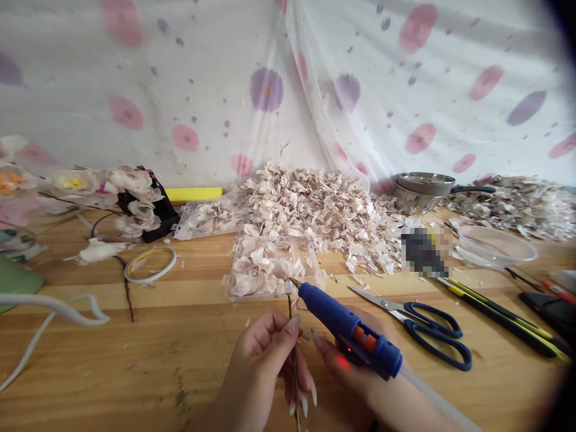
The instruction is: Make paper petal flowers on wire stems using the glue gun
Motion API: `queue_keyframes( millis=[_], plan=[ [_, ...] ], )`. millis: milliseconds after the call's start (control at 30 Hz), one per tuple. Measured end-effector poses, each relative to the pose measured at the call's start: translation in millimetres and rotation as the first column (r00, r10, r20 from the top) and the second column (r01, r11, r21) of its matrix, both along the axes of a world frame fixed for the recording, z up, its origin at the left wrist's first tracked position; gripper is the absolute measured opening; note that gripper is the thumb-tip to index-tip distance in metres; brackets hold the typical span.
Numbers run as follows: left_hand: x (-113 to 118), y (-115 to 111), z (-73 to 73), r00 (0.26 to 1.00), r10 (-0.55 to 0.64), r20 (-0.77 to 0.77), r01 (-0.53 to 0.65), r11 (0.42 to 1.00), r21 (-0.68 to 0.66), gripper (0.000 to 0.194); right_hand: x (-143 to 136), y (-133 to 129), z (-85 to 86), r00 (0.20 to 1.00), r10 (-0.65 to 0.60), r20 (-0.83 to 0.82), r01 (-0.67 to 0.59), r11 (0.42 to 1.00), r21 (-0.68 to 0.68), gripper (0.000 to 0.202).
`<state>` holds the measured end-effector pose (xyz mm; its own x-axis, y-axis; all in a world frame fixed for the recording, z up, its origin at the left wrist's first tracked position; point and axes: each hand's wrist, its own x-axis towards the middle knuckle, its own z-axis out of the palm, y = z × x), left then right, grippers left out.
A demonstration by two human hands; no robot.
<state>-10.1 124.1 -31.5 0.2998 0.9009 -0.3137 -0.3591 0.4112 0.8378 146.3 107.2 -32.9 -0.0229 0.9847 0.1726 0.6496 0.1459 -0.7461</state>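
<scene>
My left hand [270, 354] pinches a thin brown twig [294, 375] that stands nearly upright, its top end near the tray. In my right hand [346, 366] is a blue hot glue gun [342, 318], with a red light glowing on its side. The gun's nozzle points up and left, at or very near the tip of the twig; whether they touch I cannot tell. Just behind the tip lies a clear plastic tray [318, 273] holding pale dried petals [258, 267]. Part of my right hand is hidden behind the gun.
A large heap of dried petals [310, 204] lies behind the tray. To the right are dark-handled scissors [414, 318], a black-and-yellow tool [499, 312] and a clear lid [495, 246]. At left are a white ring [150, 265], flower branches [135, 186] and a white cord [54, 303].
</scene>
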Motion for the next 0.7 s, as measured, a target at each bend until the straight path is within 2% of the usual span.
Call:
queue_keyframes(
  millis=[300, 533, 633, 700],
  plan=[
    [1.1, -0.2, 0.1, 0.998, 0.033, -0.056, -0.033, 0.999, -0.009, 0.05, -0.4, -0.3, 2.8, 1.0, -0.004, -0.003, 0.004, 1.0, -0.005, 0.025],
    [-3.3, 1.1, 3.0, 0.994, 0.048, -0.098, -0.044, 0.998, 0.045, 0.046, -2.0, 2.0, -0.9, 0.997, -0.026, -0.079, 0.015, 0.992, -0.126, 0.024],
    [-4.2, -1.2, 7.7, 0.989, 0.094, -0.114, -0.083, 0.992, 0.1, 0.044, -1.4, 1.8, 0.6, 0.989, -0.057, -0.134, 0.034, 0.986, -0.163, 0.023],
    [-3.0, -6.4, 11.0, 0.974, 0.184, -0.132, -0.162, 0.974, 0.16, 0.043, -1.0, 2.3, 2.4, 0.981, -0.06, -0.187, 0.028, 0.986, -0.166, 0.022]
  ],
)
